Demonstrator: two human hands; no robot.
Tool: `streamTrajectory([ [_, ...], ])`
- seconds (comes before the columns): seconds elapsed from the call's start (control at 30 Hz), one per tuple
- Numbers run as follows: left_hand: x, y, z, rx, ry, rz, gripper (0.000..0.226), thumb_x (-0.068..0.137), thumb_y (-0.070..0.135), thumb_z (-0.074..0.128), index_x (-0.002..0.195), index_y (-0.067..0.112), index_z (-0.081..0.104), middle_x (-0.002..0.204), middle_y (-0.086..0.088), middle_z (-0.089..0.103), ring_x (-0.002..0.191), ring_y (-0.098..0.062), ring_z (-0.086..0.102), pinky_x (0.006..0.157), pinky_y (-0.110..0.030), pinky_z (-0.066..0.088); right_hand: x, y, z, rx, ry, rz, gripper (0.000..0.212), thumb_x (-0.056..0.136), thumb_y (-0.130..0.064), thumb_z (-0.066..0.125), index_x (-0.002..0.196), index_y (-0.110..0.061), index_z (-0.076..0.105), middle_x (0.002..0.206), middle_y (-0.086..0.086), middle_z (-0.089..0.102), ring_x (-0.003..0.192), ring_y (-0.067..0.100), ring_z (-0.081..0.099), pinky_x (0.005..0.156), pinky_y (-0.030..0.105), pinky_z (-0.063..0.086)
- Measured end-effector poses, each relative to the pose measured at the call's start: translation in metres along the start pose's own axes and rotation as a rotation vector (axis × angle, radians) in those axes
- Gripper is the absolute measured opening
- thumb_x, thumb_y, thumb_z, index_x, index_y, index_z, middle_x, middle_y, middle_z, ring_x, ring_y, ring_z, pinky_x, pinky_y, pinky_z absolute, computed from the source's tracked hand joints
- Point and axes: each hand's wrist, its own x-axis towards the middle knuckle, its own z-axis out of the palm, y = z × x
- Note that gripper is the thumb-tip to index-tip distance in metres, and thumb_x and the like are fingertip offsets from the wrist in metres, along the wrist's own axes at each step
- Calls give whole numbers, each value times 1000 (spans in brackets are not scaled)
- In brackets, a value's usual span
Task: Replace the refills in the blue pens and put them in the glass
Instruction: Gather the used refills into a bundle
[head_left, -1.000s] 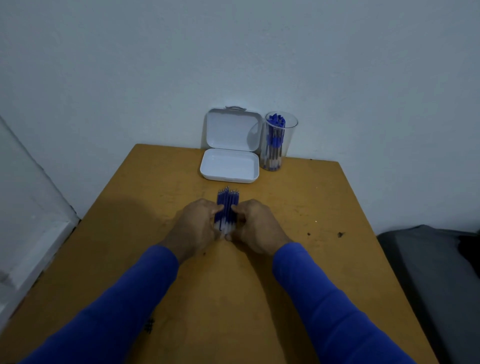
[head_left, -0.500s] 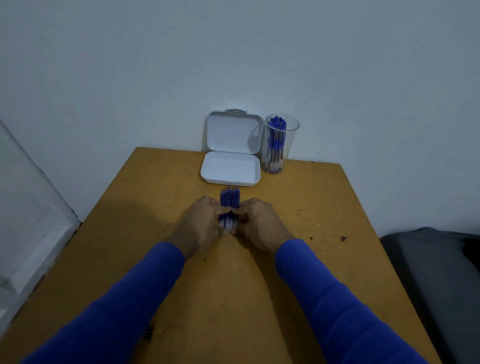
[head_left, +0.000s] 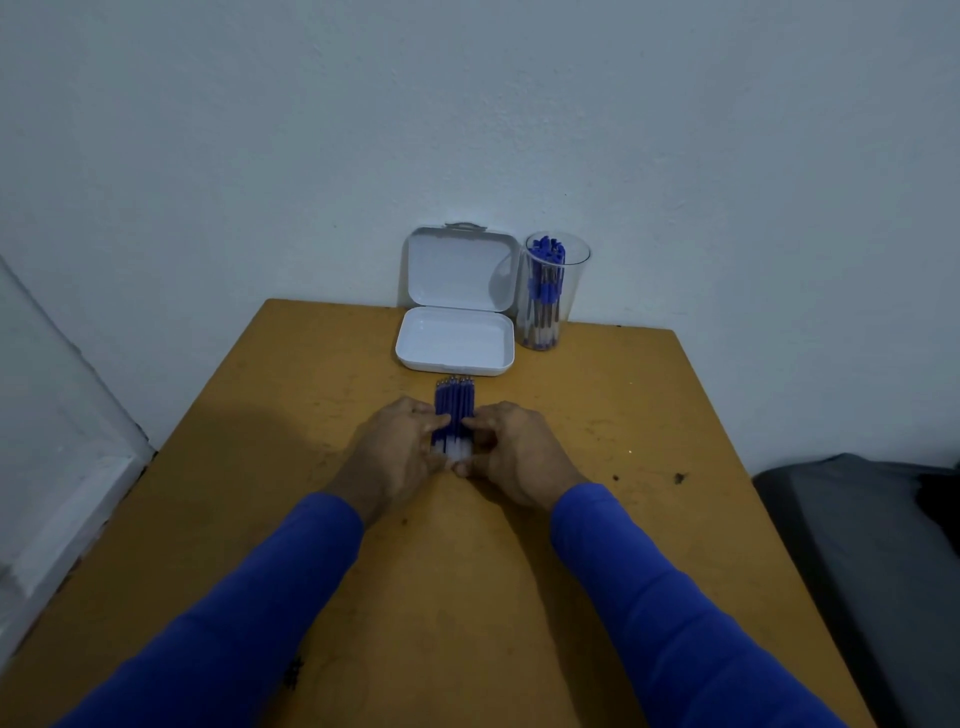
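Refills (head_left: 454, 410) lie bundled on the bench (head_left: 311, 395), pinched between fingers (head_left: 434, 423) of the left hand (head_left: 397, 454) and the right hand (head_left: 511, 452); beyond the fingertips stand a white case (head_left: 454, 338) and the pen-filled glass (head_left: 550, 291)

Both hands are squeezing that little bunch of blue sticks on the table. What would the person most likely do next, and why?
Probably pick one refill out of the bundle of refills: left hand and right hand only press it from both sides, flat on the table, while the pens wait in the glass.
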Motion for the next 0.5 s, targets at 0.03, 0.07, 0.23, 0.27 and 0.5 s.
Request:
streamTrajectory([
  [0.03, 0, 0, 0, -2, -1, -5, 65, 85, 19, 80, 144, 18, 53, 144, 4, 45, 118, -17, 54, 105, -35, 47, 0, 0, -1, 19, -8, 10, 60, 88, -21, 79, 143, -16, 55, 139, 1, 59, 126, 17, 56, 104, 25, 44],
  [0.07, -1, 0, -1, -6, -5, -6, 67, 84, 18, 81, 144, 18, 53, 145, 4, 44, 120, -18, 53, 106, -35, 46, 1, 0, -1, 34, -15, 21, 61, 88, -19, 79, 144, -16, 54, 140, 1, 59, 127, 17, 56, 104, 24, 43],
  [0.23, -1, -5, -2, -11, -6, 2, 67, 85, 10, 78, 145, 16, 51, 148, 0, 46, 130, -20, 49, 112, -39, 41, 3, -1, 0, 21, -13, 28, 58, 88, -18, 78, 142, -16, 56, 137, 1, 62, 125, 16, 58, 98, 22, 42],
  [0.27, 0, -5, -3, -24, -3, -1, 66, 85, 9, 78, 145, 16, 52, 148, 0, 46, 130, -20, 49, 113, -39, 41, 4, -1, 0, 22, -13, 28, 58, 89, -18, 78, 142, -16, 56, 137, 1, 62, 125, 16, 58, 97, 21, 42],
  [0.5, -5, -1, -9, -66, -8, -10, 71, 84, 7, 78, 147, 19, 49, 150, 7, 45, 118, -11, 54, 107, -32, 47, 0, 1, 2, 3, 18, -10, 61, 87, -21, 79, 143, -16, 55, 136, 3, 61, 124, 18, 57, 98, 24, 44],
])
